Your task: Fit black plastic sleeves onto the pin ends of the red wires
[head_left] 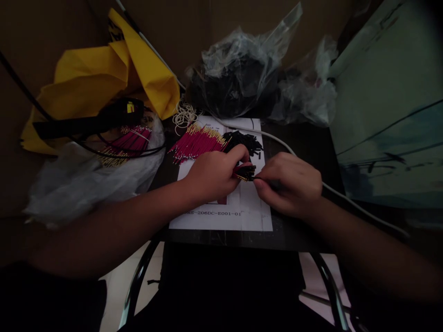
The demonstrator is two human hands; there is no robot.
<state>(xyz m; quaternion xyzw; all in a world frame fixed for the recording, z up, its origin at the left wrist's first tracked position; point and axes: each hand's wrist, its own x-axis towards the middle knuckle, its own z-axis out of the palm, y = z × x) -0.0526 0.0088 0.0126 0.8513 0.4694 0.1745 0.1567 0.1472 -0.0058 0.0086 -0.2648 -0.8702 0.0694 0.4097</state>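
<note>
My left hand (216,173) is closed around a bundle of thin red wires (245,173), whose ends stick out to the right with black sleeves and some gold-coloured tips. Close against those ends, my right hand (290,182) pinches a small black sleeve between thumb and forefinger; most of it is hidden by the fingers. Just beyond my left hand lies a fanned pile of red wires (199,142) with gold terminals. Beside that pile, short black sleeves (245,142) form a loose heap. A printed paper sheet (221,222) lies under all of this.
The dark table (294,235) holds a white cable (277,144) running to the right. Clear plastic bags (238,60) with dark contents stand behind. At left are a yellow bag (93,69), a black-handled tool (104,117), another wire bundle (134,138) on plastic, and pale string (185,114).
</note>
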